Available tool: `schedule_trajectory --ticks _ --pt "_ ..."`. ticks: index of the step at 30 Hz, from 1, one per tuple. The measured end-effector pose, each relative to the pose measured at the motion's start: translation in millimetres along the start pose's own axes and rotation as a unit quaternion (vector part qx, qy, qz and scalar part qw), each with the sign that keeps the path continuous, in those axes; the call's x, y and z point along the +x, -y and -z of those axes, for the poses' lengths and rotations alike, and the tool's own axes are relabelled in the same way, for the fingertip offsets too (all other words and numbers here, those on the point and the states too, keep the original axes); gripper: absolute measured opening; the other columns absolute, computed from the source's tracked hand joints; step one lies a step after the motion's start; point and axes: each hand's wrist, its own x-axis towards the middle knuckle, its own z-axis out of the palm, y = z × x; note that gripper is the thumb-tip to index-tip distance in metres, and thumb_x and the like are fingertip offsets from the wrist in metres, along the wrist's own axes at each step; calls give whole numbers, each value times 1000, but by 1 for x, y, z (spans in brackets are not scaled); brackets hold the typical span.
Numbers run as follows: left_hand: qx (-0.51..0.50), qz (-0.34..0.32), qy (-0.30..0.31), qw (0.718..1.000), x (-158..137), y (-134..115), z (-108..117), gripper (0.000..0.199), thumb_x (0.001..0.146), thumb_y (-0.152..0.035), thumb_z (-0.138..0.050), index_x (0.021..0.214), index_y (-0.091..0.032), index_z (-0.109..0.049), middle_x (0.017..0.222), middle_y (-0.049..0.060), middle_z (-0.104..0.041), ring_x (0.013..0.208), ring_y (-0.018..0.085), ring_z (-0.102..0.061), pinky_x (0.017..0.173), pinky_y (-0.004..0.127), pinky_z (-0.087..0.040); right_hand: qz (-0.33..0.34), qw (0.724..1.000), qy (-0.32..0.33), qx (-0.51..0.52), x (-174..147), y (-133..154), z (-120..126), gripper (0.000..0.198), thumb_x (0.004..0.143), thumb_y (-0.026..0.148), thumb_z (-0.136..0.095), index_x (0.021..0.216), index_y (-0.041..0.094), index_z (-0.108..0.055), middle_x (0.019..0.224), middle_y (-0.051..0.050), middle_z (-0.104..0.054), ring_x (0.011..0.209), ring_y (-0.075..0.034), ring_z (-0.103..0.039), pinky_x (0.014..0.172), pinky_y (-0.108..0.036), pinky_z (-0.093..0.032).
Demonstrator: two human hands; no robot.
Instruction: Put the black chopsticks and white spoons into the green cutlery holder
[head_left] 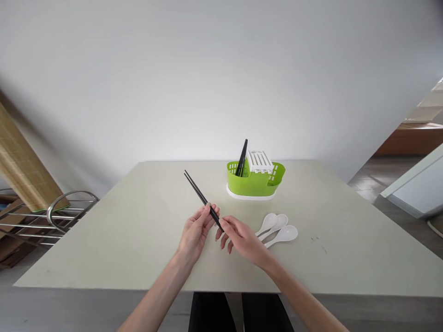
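Note:
A pair of black chopsticks (196, 187) is held above the table, slanting up to the left. My left hand (198, 229) is closed round them below the middle, thumb on top. At their lower end, the fingertips of my right hand (241, 239) pinch the thick ends. Three white spoons (285, 233) lie just right of my right hand, which hides their handle ends. Beyond the hands stands a green utensil basket (252, 185) with a white base. More black chopsticks (242, 159) lean upright in its left compartment, and a white slatted piece (260, 162) sits over its middle.
The pale table (114, 240) reaches back to a white wall (194, 78). A metal rack (65, 212) stands on the floor at the left, with a rolled bamboo mat (27, 161) leaning on it. At the right is a white panel (418, 184).

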Motion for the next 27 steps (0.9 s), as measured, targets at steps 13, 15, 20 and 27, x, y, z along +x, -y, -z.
schedule_trajectory --ticks 13,15,20,27 --pt "31 -45 -21 998 1 -4 14 23 87 -27 -87 102 -12 -79 121 15 -80 117 26 -75 115 40 -55 -9 997 -44 56 1 -17 -8 56 89 76 -63 92 20 -65 71 2 -59 52 -11 -55 47 -26 -48" --pt "36 -49 -19 998 1 -5 16 23 86 -28 -87 100 -12 -79 119 15 -80 118 26 -75 116 40 -54 -14 997 -47 60 -1 -18 -8 56 89 76 -64 86 20 -64 70 2 -57 52 -11 -54 46 -25 -47" --pt "5 -22 -25 999 -2 5 22 19 87 -24 -86 100 -12 -78 119 15 -81 118 26 -76 116 39 -55 -15 998 -60 -10 -6 -22 -7 58 97 74 -53 107 19 -72 86 -5 -71 59 -14 -67 46 -24 -47" --pt "-22 -3 -27 999 -3 16 28 19 84 -20 -88 99 -13 -79 115 14 -81 117 26 -76 116 39 -56 -26 995 -24 -93 -10 -22 -3 58 101 69 -49 120 20 -74 95 -7 -78 62 -17 -75 44 -22 -50"
